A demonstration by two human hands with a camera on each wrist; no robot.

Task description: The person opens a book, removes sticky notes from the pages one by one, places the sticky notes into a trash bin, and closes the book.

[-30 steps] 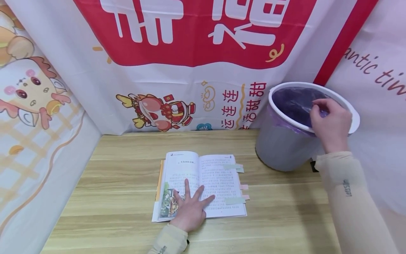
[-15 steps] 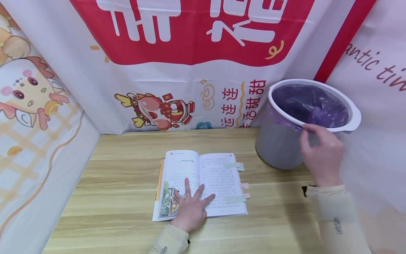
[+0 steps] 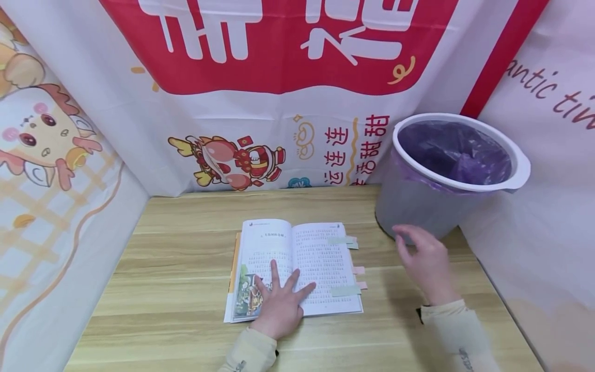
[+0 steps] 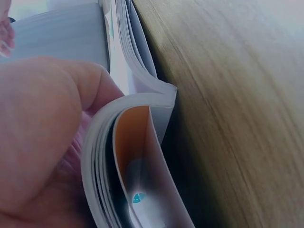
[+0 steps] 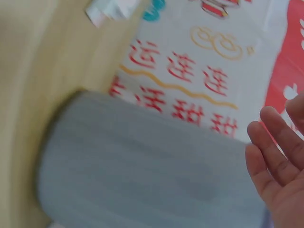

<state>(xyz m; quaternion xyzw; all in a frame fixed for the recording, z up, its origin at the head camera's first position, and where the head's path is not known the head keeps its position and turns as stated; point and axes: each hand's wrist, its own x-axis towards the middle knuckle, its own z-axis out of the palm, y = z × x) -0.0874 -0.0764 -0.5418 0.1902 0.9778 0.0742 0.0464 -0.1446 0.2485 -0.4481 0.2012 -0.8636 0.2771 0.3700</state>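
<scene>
An open book lies on the wooden table, printed text on both pages and a coloured picture at lower left. Pale green and pink sticky tabs stick out along its right edge. My left hand presses on the pages near the spine, fingers spread; the left wrist view shows it against the curved pages. My right hand hovers between the book and the grey trash can, fingers loosely bent, nothing seen in it. In the right wrist view the fingers appear relaxed beside the can's side.
The trash can has a white rim and a purple bag lining, and stands at the table's back right. Printed cloth hangs behind the table and at both sides. Wooden tabletop shows around the book.
My right hand has come down and left, from above the trash can's opening, past its front rim, towards the book. The left hand stays on the book.
</scene>
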